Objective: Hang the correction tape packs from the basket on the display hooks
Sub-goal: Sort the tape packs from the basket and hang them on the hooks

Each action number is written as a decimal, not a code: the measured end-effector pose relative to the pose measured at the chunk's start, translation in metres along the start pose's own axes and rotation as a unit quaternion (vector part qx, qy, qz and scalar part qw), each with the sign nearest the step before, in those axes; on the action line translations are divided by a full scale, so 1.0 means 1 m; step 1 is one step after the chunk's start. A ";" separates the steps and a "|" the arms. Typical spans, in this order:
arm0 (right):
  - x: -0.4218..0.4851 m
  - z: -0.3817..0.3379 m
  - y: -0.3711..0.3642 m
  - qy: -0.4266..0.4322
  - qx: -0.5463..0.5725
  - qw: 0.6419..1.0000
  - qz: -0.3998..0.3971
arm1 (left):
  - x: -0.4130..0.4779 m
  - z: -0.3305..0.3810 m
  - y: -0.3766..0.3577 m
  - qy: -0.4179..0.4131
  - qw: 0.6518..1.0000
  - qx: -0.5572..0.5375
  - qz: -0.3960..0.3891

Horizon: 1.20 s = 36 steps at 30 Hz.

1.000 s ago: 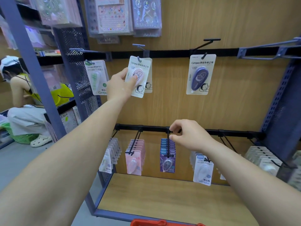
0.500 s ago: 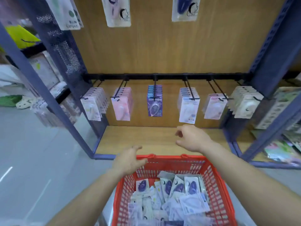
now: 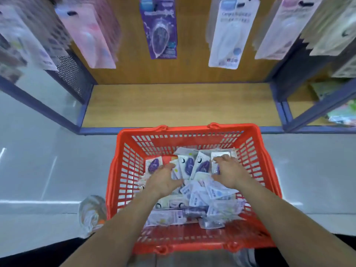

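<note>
Head view: 1 second ago the left hand (image 3: 163, 180) was up at a hung pack and the right hand (image 3: 229, 174) at a hook. Both are now down in the basket (image 3: 123, 170). The left lies spread on the packs (image 3: 189, 168), gripping nothing. The right curls over a clear pack (image 3: 221, 154) under its fingertips, but blur hides any grip. A fresh pick is probably starting.

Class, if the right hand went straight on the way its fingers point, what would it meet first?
Probably the clear-fronted pack just ahead of the right hand, atop the pile in the red basket; contact is unclear.
</note>
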State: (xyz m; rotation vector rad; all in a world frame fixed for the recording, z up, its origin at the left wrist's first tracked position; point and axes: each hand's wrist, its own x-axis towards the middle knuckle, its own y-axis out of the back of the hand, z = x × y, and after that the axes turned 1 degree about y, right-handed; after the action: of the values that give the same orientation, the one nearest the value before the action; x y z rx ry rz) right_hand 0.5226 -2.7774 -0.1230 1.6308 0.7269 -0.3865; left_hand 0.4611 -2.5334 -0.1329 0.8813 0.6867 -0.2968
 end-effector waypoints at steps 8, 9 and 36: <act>0.036 0.014 -0.048 -0.100 0.197 0.966 0.133 | 0.055 0.014 -0.038 0.069 0.979 -0.184 0.057; 0.039 0.015 -0.053 -0.106 0.215 0.961 0.135 | 0.058 0.015 -0.040 0.071 0.973 -0.211 0.057; 0.041 -0.035 -0.056 0.073 0.523 0.844 -0.091 | 0.034 -0.010 -0.035 0.082 0.879 -0.463 0.075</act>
State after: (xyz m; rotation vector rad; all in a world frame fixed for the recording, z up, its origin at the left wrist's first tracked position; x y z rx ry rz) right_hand 0.5119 -2.7310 -0.1838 2.6484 0.8449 -0.9110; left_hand 0.4648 -2.5460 -0.1810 0.0292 0.7980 0.2555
